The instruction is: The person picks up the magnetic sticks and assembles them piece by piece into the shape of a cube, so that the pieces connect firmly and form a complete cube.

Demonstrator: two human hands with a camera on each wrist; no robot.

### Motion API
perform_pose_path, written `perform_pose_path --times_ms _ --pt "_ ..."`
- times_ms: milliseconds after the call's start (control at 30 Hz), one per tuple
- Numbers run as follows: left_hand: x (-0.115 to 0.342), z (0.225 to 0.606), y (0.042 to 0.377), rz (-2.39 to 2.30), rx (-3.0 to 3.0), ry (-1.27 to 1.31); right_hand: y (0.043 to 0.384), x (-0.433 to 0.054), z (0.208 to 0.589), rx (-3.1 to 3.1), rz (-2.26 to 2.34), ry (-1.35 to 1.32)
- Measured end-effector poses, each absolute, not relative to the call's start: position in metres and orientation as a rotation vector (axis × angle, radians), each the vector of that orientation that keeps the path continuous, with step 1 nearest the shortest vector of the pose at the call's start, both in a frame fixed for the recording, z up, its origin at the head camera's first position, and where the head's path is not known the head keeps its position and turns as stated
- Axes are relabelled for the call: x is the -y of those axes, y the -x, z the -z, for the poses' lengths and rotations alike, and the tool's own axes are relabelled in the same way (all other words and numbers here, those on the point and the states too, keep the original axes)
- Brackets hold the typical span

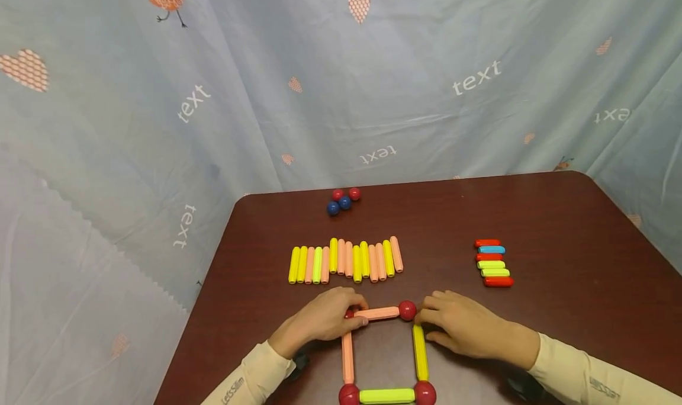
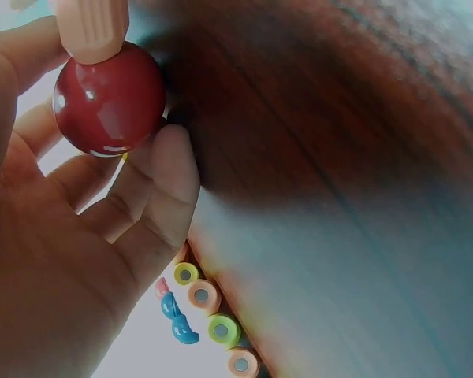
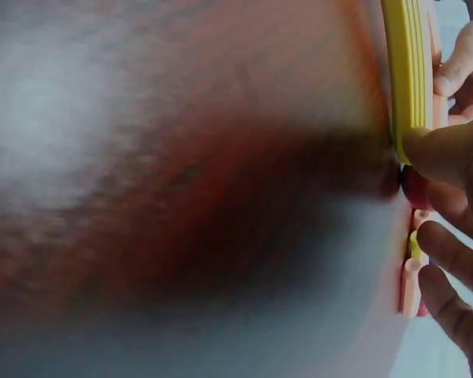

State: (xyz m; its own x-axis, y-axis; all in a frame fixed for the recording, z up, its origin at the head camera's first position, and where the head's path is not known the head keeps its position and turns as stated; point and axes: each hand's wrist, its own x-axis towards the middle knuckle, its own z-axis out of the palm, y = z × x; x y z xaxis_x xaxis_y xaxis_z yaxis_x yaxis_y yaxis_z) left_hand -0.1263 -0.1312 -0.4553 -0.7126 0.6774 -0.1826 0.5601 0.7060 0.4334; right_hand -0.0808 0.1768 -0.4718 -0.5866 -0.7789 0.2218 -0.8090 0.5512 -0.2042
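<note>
A square of magnetic rods and red balls lies on the table. My left hand [image 1: 330,316] grips its far-left red ball [image 2: 110,98], where two pink rods meet; fingers partly hide this corner in the head view. At the far-right corner is another red ball [image 1: 407,310], on the end of the far pink rod [image 1: 380,314]. There my right hand [image 1: 466,325] pinches the far end of a yellow rod [image 1: 421,354], thumb on its side and index finger right by the ball. A lime rod [image 1: 386,396] joins two near balls [image 1: 349,394].
Beyond the hands a row of yellow, pink and lime rods [image 1: 357,263] lies on the dark table [image 1: 559,215]. Shorter red, blue and lime rods [image 1: 491,264] are stacked side by side at right. Red and blue balls [image 1: 344,202] sit near the back edge, before a curtain [image 1: 373,97].
</note>
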Motion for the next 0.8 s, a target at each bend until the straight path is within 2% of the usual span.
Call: perform_pose_path --times_ms 300,800 --pt "0.129 0.454 0.127 -0.482 -2.591 -0.963 0.073 -0.171 0.470 2.991 -0.694 -0.943" --pt "0.126 0.454 0.129 -0.483 -2.564 -0.948 0.066 -0.141 0.469 3.225 -0.506 -0.638"
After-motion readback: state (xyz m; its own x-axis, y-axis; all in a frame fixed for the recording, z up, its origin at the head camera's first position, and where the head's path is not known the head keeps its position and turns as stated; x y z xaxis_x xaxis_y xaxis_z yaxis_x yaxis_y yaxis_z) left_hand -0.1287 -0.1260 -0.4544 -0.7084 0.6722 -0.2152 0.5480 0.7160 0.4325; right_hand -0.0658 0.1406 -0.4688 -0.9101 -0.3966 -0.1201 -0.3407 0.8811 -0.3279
